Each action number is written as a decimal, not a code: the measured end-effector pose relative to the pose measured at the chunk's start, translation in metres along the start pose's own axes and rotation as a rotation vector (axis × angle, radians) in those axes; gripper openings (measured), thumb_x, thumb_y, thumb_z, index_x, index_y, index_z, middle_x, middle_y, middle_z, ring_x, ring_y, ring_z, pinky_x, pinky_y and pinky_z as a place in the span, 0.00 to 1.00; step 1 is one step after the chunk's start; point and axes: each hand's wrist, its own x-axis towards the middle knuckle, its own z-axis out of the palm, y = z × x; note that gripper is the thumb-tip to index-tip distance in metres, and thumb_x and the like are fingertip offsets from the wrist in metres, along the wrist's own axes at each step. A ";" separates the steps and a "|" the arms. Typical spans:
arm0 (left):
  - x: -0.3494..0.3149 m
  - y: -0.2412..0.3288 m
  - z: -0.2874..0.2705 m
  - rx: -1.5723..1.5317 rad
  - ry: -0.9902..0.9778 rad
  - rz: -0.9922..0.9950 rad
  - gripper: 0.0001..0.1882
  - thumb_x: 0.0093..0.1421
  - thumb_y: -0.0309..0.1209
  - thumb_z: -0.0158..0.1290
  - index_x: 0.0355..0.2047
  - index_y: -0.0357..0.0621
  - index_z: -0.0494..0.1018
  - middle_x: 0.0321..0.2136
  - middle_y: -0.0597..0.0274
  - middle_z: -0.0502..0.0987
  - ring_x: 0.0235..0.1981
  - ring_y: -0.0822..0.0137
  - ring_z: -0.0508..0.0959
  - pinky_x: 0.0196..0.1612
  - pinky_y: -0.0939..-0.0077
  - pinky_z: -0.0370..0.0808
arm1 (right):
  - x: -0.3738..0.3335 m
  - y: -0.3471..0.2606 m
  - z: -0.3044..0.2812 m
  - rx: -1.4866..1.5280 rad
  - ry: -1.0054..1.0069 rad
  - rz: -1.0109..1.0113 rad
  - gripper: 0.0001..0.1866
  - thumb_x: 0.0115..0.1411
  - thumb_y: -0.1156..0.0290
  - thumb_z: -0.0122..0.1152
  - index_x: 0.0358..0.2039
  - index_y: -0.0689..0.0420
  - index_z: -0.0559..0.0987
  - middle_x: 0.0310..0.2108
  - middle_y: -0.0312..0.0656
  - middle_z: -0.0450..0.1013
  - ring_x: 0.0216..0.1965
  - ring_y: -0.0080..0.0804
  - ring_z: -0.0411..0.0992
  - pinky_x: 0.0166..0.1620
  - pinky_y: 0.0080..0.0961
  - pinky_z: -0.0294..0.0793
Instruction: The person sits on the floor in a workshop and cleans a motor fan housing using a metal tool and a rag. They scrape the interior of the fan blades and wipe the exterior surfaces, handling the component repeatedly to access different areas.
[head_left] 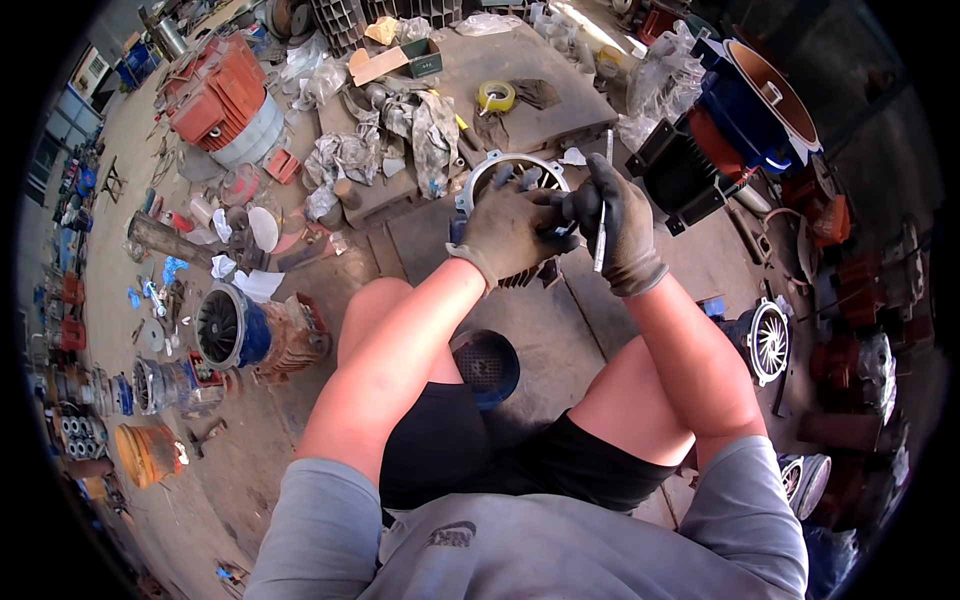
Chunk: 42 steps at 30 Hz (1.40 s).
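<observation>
Both my hands wear brown gloves with dark fingertips. My left hand [512, 222] is over the near side of a motor housing with a silver ring rim [516, 158], and its fingers look spread apart, pointing up and to the right. Close beside it, my right hand [626, 228] has its fingers closed around a thin silver metal rod [604, 205], which stands nearly upright. The dark fingertips of the two hands almost meet, and whether they touch is hard to see. Dark cooling fins of the motor show below my left hand; most of its body is hidden.
A yellow tape roll [495, 96] and dirty rags [425, 130] lie beyond my hands. At the right stands a blue-and-black motor [700, 150]. A dark round bowl [485, 365] sits between my legs. An old motor [260, 330] and an orange bucket [145, 455] are at the left.
</observation>
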 end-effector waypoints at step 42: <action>-0.003 -0.004 0.001 0.253 -0.187 0.003 0.40 0.68 0.68 0.57 0.66 0.50 0.81 0.68 0.57 0.75 0.75 0.50 0.70 0.76 0.29 0.59 | -0.005 -0.095 0.075 -2.250 -0.777 -0.272 0.22 0.73 0.55 0.58 0.34 0.56 0.92 0.34 0.47 0.87 0.52 0.50 0.84 0.61 0.45 0.80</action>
